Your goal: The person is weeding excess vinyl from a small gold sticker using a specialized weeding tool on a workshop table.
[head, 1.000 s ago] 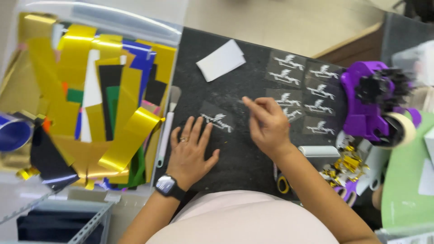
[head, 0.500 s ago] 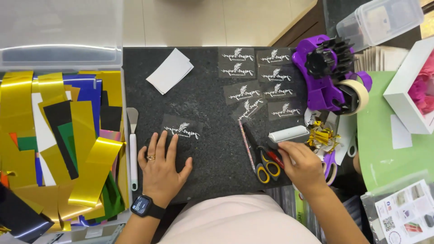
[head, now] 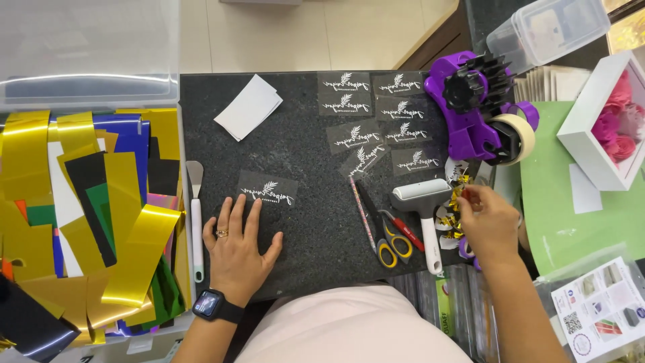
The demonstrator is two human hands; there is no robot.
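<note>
Left hand [head: 238, 250], fingers spread flat on the dark bench [head: 302, 161], fingertips touching the lower edge of a black decal strip [head: 267, 189] with white leaf script. Right hand [head: 489, 222], at the bench's right edge, pinches a small red piece among gold foil scraps [head: 454, 214]. Between the hands lie a white roller [head: 423, 212], scissors [head: 390, 235] and a pen [head: 361, 212]. Beyond them: more decal strips [head: 373, 117], a purple tape dispenser [head: 474, 111], white paper [head: 248, 106]. A spatula [head: 195, 215] borders the bin of foil sheets [head: 80, 215].
</note>
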